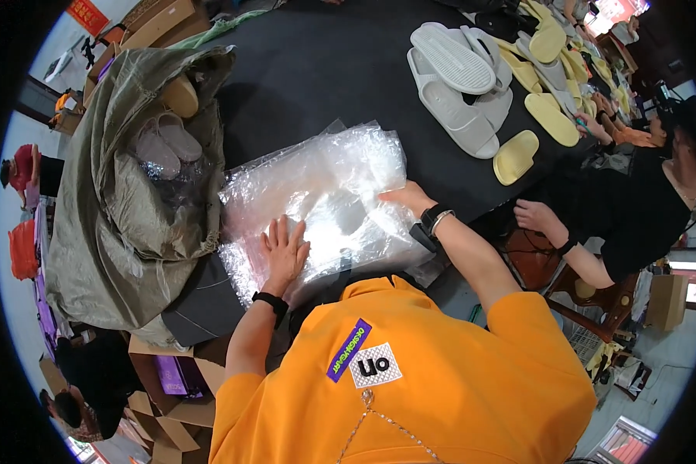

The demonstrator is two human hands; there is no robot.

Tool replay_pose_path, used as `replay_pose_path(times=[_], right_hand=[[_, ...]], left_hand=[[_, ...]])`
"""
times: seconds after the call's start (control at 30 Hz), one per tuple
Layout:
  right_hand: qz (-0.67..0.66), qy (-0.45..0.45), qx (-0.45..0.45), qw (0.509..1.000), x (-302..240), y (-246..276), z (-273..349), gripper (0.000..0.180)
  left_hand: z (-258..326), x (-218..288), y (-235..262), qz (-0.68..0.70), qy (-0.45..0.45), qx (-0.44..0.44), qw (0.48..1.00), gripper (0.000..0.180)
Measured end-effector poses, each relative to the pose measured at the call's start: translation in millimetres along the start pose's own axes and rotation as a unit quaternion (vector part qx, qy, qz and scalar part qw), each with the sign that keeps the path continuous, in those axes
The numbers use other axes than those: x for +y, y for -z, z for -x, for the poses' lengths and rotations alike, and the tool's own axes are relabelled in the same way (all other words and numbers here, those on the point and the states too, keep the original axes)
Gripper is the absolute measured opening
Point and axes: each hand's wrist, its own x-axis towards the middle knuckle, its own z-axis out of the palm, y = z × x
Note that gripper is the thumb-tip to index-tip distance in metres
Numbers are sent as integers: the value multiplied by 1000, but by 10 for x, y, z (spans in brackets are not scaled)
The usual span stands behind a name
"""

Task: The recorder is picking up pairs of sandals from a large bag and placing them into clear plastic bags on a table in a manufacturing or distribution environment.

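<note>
A stack of clear plastic bags lies on the dark table in front of me, shiny and wrinkled. My left hand rests flat on the near left part of the stack, fingers spread. At the right edge, my right hand grips the bags, the thumb side on top and the other fingers partly hidden. Left of the stack stands a large grey-green woven sack, its mouth open. Inside it are pale slippers in clear wrap and a tan slipper.
Grey slippers lie piled at the far right of the black table, beside several yellow slippers. A person in black sits at the right side. An open cardboard box stands below the table at the left.
</note>
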Motion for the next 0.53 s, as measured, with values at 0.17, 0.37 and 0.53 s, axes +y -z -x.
replay_pose_path(times=[0.17,0.37,0.53], right_hand=[[116,52,-1,992,-54,-77,54,54],[286,58,114,950,-79,-252,182,68],[212,5,109,971,-65,-234,162,83]], left_hand=[[9,-39,20,-10,-6,-3,1000,48],[32,-127,-31,-35,-7,-34,999,48],[40,-174,-80,-80,-19,-31,996,52]])
